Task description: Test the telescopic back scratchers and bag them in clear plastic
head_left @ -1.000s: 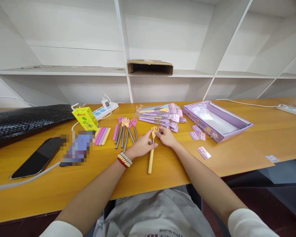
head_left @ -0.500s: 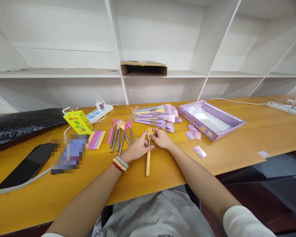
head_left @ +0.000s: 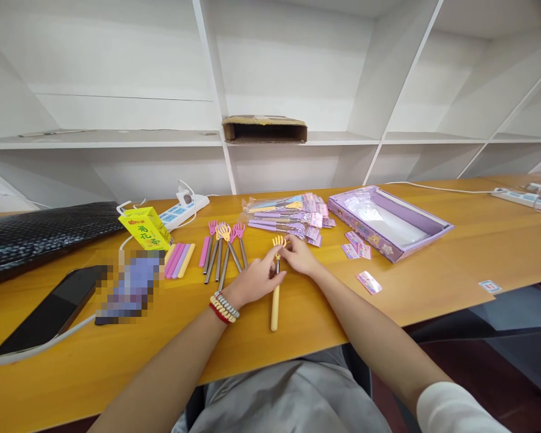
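A back scratcher with a yellow claw head, a short metal shaft and a pale yellow handle (head_left: 275, 310) points toward me at the table's front. My left hand (head_left: 258, 278) closes on it from the left, around the neck and shaft. The fingers of my right hand (head_left: 300, 255) pinch it just below the claw. Left of my hands lie several back scratcher rods (head_left: 225, 264) with pink and yellow claws and bare metal shafts. Beside them are loose coloured handle tubes (head_left: 179, 260) in pink, purple and yellow.
Several bagged back scratchers (head_left: 284, 216) lie behind my hands. A purple display box (head_left: 392, 252) stands at right, with small printed cards (head_left: 368, 282) before it. At left are a yellow drink carton (head_left: 146, 227), a phone (head_left: 49, 310), a power strip (head_left: 184, 210) and a black bag (head_left: 49, 234).
The view has shifted slightly. My left fingers have moved a little around the claw's neck, and more of the claw head shows. Both hands stay on the back scratcher.
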`<state>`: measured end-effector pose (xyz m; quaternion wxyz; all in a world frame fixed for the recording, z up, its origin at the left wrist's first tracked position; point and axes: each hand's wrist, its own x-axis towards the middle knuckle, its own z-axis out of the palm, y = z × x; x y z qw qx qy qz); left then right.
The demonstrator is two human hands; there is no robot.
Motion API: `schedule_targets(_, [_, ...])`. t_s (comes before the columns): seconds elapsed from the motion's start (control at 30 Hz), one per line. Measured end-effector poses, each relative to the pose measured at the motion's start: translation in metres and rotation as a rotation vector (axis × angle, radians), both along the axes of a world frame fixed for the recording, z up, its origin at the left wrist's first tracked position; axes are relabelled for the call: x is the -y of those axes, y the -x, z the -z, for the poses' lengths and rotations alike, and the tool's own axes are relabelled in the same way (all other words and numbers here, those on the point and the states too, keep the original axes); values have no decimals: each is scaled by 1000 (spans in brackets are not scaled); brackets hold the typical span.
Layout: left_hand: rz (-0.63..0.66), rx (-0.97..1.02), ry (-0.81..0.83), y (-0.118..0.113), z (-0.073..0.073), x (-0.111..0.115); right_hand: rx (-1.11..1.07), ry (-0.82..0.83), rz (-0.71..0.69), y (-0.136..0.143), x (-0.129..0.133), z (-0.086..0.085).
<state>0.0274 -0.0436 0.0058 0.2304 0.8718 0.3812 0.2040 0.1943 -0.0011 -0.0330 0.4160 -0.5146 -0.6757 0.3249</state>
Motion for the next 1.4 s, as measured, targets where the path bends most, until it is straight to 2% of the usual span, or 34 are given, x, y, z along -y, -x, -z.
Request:
schedule_targets(0.23, [26, -90, -51, 1, 0, -1, 50, -24, -27, -2, 1, -1])
schedule_targets(0.47, [21, -72, -33, 1, -1, 1, 46, -18, -26, -1, 2, -2])
schedule_targets(0.57, [5, -29, -18, -1, 0, 1, -110, 52, -31, 0, 1, -4])
schedule_targets(0.7, [-132, 2, -110, 2, -3, -6, -500, 114, -3, -1, -1, -16])
schedule_targets(0.8, [-204, -87, -233, 14, -11, -17, -714, 3, 124, -12, -4, -27])
schedule_targets(0.97, [-353, -228, -457, 46, -25, -38, -883, -296, 523, -60, -12, -42])
schedule_targets(1.17, [-488, -270, -555, 82, -20, -57, -1009, -516, 891, -138, -8, -68])
schedule_targets(1.27, [-466, -261, -560, 86, -16, -62, -963, -575, 935, -165, -1, -80])
schedule_targets(1.4, [-462, -217, -585, 83, -13, -65, -894, -573, 920, -174, 5, -86])
